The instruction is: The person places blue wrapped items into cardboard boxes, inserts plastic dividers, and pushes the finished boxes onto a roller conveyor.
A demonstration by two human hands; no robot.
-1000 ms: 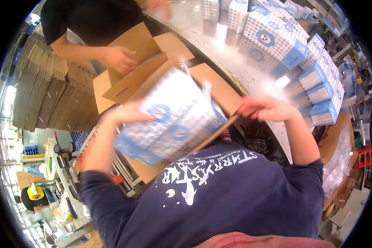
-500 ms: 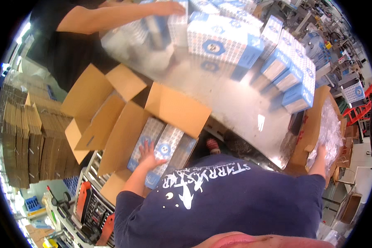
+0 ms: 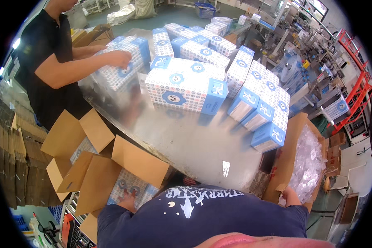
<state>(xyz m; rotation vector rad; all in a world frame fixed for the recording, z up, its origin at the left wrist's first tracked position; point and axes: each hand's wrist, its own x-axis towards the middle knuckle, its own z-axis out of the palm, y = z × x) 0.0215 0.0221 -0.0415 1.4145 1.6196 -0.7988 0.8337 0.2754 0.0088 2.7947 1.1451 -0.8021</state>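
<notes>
Left fingers point(image 3: 125, 193) are spread wide on the packs point(image 3: 128, 182). About the right hand point(image 3: 291, 195), I cannot tell. Gentle, even pressure seems best.

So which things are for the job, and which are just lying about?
For the job, it seems:
near carton, left hand on the packs inside
far carton, packs inside too
packs on the table
box of clear plastic, right hand at it

Just lying about, it seems:
white slip on the table
blue basket
pale sack
</notes>
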